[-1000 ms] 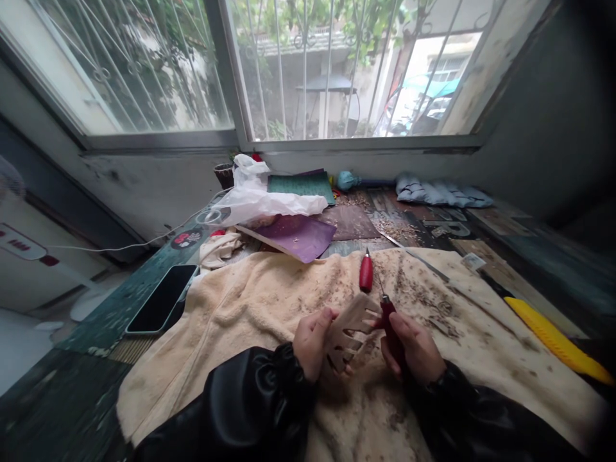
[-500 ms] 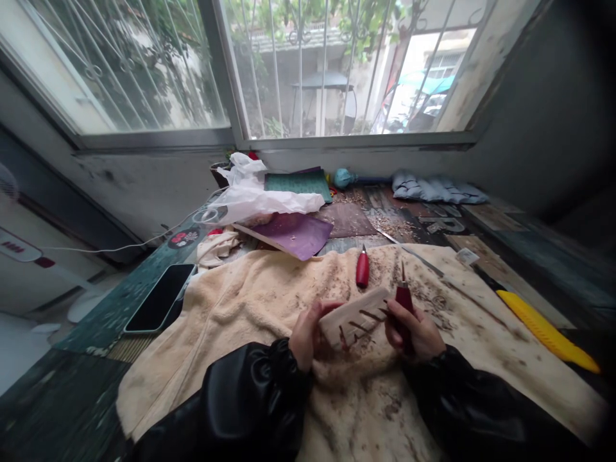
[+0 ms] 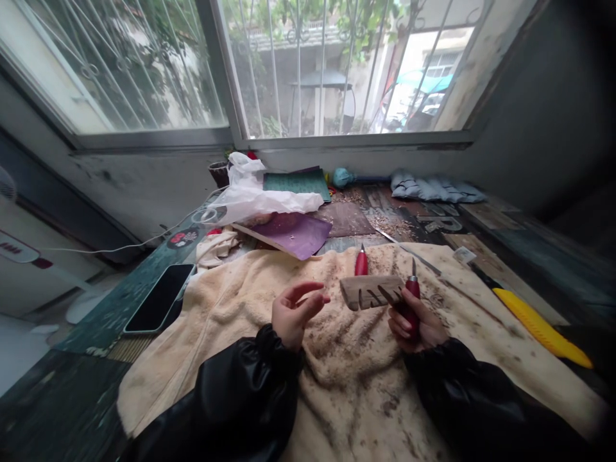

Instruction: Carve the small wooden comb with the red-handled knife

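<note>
My right hand [image 3: 416, 324] is closed round a red-handled carving tool [image 3: 412, 296] with its thin blade pointing up. The same hand pinches a pale wooden comb [image 3: 373, 292], carved with several slots, which is held level above the towel. My left hand [image 3: 292, 310] hovers to the left of the comb with its fingers apart, holding nothing. Both hands are over a cream towel [image 3: 231, 308] speckled with wood shavings. A second red-handled tool [image 3: 360, 263] lies on the towel just beyond the comb.
A black phone [image 3: 161, 305] lies at the towel's left edge and a yellow object [image 3: 541, 327] at the right. Behind are a purple sheet [image 3: 293, 232], a white plastic bag [image 3: 255, 196], a green mat [image 3: 298, 183], a grey-blue cloth [image 3: 436, 190] and barred windows.
My left hand let go of the comb and drew back to the left, opening. My right hand now carries the comb together with the tool, lifted and turned level.
</note>
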### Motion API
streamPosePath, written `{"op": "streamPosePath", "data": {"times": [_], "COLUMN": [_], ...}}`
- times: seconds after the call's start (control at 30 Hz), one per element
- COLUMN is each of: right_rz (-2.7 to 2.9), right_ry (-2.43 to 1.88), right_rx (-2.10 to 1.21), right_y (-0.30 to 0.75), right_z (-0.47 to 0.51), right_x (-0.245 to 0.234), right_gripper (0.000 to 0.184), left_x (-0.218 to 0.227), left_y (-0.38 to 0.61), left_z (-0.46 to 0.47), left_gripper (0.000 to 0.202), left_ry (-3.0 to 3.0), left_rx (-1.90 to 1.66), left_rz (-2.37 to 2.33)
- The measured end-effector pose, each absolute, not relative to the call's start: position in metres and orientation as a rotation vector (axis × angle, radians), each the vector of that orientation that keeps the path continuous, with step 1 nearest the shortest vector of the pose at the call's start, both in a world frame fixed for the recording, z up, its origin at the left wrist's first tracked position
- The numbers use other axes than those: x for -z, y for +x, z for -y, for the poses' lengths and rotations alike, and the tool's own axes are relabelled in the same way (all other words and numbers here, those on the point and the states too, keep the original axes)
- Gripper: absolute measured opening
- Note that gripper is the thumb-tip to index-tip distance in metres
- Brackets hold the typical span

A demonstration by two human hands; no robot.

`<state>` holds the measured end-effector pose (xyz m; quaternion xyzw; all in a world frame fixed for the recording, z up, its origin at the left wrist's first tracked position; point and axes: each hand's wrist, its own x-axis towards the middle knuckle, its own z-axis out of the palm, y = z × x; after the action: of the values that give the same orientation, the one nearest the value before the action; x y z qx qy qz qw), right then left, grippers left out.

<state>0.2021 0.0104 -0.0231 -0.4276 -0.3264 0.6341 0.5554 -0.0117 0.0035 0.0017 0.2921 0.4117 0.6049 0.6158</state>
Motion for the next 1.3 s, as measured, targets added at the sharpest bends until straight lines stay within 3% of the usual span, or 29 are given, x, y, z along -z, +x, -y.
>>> {"op": "streamPosePath", "data": {"times": [0.5, 0.67, 0.83, 1.07, 1.3], "right_rz": [0.975, 1.098, 1.299, 1.488, 1.601], "right_ry": [-1.250, -1.305, -1.274, -1.318, -1.387], "right_rx": [-1.353, -1.398, -1.340, -0.911, -0.569], "right_y": [0.189, 0.181, 0.177, 0.178, 0.179], "right_z": [-0.010, -0.008, -0.012, -0.016, -0.005], "right_x": [0.002, -0.005, -0.019, -0.001, 0.022], "right_gripper": [0.037, 0.040, 0.043, 0.042, 0.035], "left_x": [0.008, 0.011, 0.006, 0.006, 0.010], "left_y": [-0.015, -0.019, -0.018, -0.015, -0.011], "left_z": [0.000, -0.002, -0.001, -0.001, 0.002], "left_gripper": [0.066, 0.056, 0.057, 0.056, 0.047], "left_ry": [1.371, 1.857, 1.795, 1.431, 1.467], "left_rx": [-1.135, -1.102, -1.064, -1.269, -1.276], "left_rz": [-0.832, -1.000, -1.069, -1.139, -1.161]}}
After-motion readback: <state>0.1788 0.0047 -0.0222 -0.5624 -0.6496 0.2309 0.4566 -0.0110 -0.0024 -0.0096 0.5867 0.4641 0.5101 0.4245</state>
